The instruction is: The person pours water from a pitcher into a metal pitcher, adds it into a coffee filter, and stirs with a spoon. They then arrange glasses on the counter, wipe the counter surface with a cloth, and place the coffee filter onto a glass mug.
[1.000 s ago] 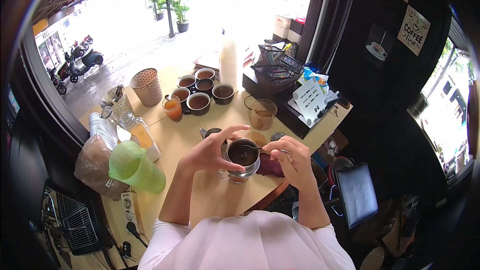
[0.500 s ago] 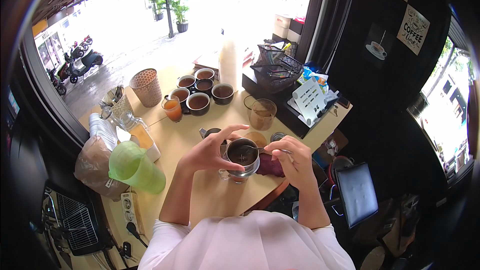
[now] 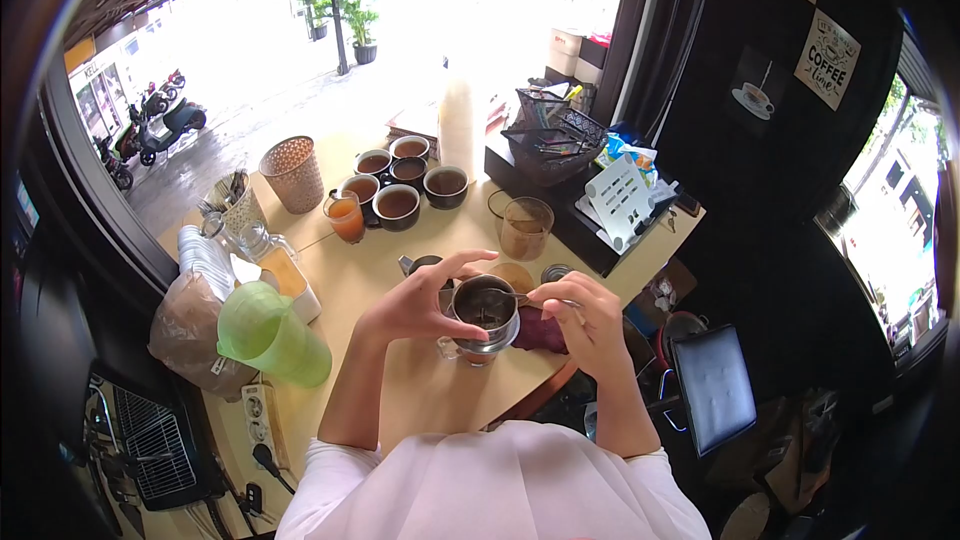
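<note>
A metal coffee dripper (image 3: 486, 304) with dark liquid inside sits on a small glass cup (image 3: 477, 357). Around the left side of the dripper curve the thumb and fingers of my left hand (image 3: 415, 302). My right hand (image 3: 585, 312) pinches a thin spoon (image 3: 522, 297), whose far end dips into the dripper. Just beyond the dripper, partly covered by my left hand, is a small dark-mouthed metal vessel (image 3: 427, 264). A dark red cloth (image 3: 540, 331) lies to the right of the dripper, beside my right hand.
Several dark cups of brown liquid (image 3: 397, 205) stand beside a glass of orange drink (image 3: 346, 217). A glass mug (image 3: 524, 227) is behind the dripper. At left are a green container (image 3: 275, 337) and a woven bin (image 3: 292, 175); a black box (image 3: 570, 218) is at right.
The spoon's end has shifted slightly inside the dripper, and the dark liquid appears lower. My left hand has kept its place around the dripper.
</note>
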